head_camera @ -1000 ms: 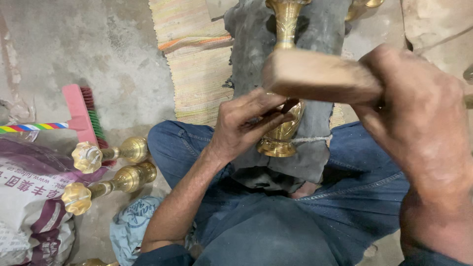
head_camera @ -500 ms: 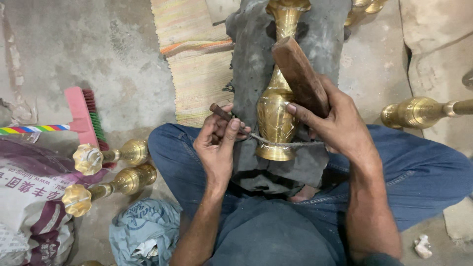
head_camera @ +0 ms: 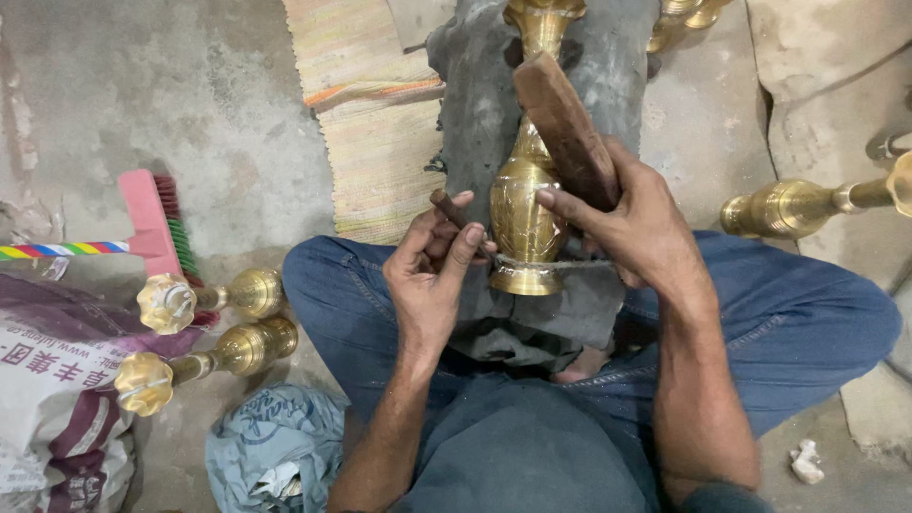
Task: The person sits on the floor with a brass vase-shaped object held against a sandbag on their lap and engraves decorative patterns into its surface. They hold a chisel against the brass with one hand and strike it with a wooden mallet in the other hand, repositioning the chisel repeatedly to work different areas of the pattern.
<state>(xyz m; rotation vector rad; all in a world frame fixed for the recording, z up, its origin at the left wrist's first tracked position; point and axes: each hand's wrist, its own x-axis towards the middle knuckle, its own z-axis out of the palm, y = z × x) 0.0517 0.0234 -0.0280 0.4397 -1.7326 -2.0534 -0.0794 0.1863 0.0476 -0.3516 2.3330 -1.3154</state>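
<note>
person sits cross-legged on the floor, jeans knees spread wide left and right. left hand [head_camera: 432, 275] pinches a small dark chisel [head_camera: 448, 207] between thumb and fingers, tip angled toward the brass vase [head_camera: 522, 214]. right hand [head_camera: 627, 223] is wrapped round a wooden mallet [head_camera: 565, 128], mallet head lying up along the vase neck. vase lies base toward the person on a grey padded block [head_camera: 475, 114], a cord across its foot; hands flank it closely, little room between them. left of the knee, a crumpled blue-grey bag [head_camera: 271, 446] and a printed sack [head_camera: 57, 399] sit at the frame's lower left edge. two brass vases [head_camera: 204, 328] lie side by side just beyond, flared mouths pointing left. a pink brush [head_camera: 152, 218] with a striped handle is past them, bare concrete further out. right side: one brass vase [head_camera: 798, 204] on its side, cut by the frame edge. a striped woven mat [head_camera: 375, 104] lies left of the block. more brass pieces [head_camera: 684, 14] at the top edge, count unclear.
</note>
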